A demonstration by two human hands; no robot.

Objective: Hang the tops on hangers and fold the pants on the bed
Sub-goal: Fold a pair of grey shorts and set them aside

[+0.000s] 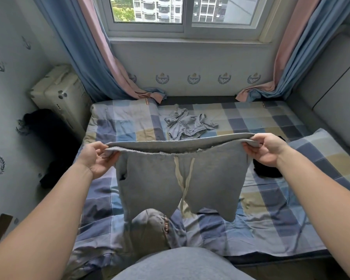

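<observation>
Grey sweatpants (170, 184) hang in the air above the middle of the bed (271, 209), stretched wide by the waistband with both legs drooping toward the checked sheet. The fabric is soft and fleecy, with a frayed-looking waistband edge, a pale drawstring (182, 178) dangling down the centre and a small dark slit near the left side. The left hand (98, 160) pinches the left end of the waistband and the right hand (269, 149) pinches the right end, fingers curled over the cloth. A crumpled grey top (188, 124) lies farther away on the bed, and a black garment (268, 168) lies below the right hand. A red strip label (146, 101) on the far pillow (125, 112) bears print too small to read.
</observation>
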